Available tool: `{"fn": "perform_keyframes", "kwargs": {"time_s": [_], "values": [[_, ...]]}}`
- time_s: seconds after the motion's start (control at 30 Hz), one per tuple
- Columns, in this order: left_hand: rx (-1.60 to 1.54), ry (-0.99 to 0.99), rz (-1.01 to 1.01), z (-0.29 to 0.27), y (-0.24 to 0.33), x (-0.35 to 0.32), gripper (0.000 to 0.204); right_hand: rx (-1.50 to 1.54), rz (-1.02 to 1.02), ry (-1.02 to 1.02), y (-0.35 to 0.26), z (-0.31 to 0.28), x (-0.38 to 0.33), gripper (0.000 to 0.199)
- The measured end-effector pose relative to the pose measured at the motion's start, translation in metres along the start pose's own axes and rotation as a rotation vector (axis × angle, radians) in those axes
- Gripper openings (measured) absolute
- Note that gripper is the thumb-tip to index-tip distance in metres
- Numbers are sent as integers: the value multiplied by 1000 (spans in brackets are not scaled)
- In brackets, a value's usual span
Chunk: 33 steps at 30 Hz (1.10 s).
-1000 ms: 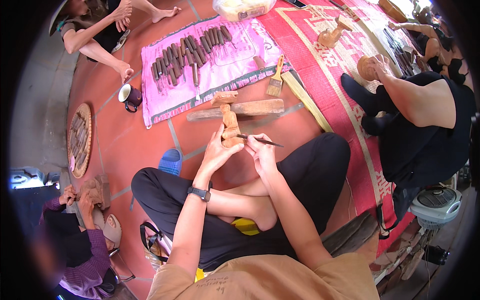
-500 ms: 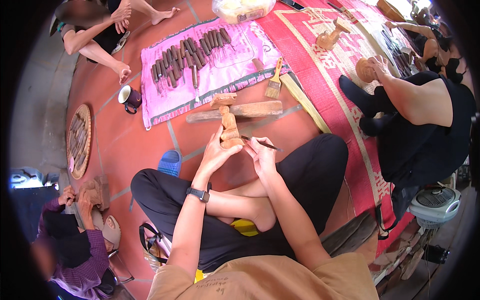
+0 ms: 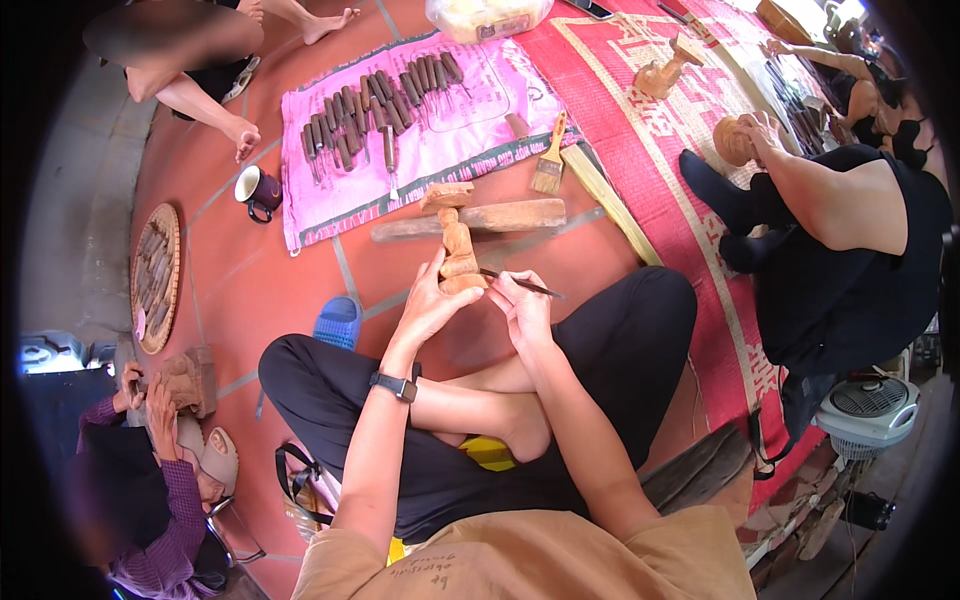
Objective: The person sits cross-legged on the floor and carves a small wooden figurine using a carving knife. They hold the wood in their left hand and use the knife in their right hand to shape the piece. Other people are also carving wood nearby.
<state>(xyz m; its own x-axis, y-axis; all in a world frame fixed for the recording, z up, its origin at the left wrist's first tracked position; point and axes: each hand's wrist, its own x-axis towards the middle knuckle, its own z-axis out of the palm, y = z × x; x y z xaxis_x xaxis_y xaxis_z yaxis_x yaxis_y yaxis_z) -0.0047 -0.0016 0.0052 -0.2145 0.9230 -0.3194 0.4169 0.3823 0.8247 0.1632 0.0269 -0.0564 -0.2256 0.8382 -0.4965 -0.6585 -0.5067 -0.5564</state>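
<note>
A pale carved wooden figure [image 3: 458,243] with a broad block at its far end is gripped near its base by my left hand [image 3: 432,300], fingers wrapped round the side. My right hand [image 3: 522,308] pinches a thin, dark, pencil-like tool [image 3: 540,289]. Its tip meets or nearly meets the figure's right side, close to the base; whether it is a pencil or a slim carving tool I cannot tell. Behind the figure lies a rough wooden log [image 3: 515,215]. The figure's far end overlaps this log, and contact between them is unclear.
Several dark-handled chisels [image 3: 365,105] lie on a pink sheet [image 3: 310,215]. Nearby are a flat brush [image 3: 549,172], a mug [image 3: 258,192] and a blue slipper [image 3: 338,322]. A round basket [image 3: 173,290] is at left. Other people sit around, one holding a carved block [image 3: 190,380].
My hands, the figure and the tool stay almost in place. At lower left, another person's hands and carved block have shifted slightly.
</note>
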Motion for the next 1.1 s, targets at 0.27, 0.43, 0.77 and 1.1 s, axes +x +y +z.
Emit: {"fn": "perform_keyframes", "kwargs": {"time_s": [0.27, 0.43, 0.77, 1.1], "values": [[14, 6, 18, -2, -3, 0, 105, -148, -23, -84, -5, 10, -3, 13], [-20, -20, -15, -2, 4, 0, 101, -31, -27, 11, 4, -1, 3, 12], [-1, -30, -36, -6, 13, -5, 101, -126, -3, -113, -7, 13, -8, 10], [-27, -24, -22, -4, 9, -4, 101, -40, -68, 61, -7, 10, -3, 10]]}}
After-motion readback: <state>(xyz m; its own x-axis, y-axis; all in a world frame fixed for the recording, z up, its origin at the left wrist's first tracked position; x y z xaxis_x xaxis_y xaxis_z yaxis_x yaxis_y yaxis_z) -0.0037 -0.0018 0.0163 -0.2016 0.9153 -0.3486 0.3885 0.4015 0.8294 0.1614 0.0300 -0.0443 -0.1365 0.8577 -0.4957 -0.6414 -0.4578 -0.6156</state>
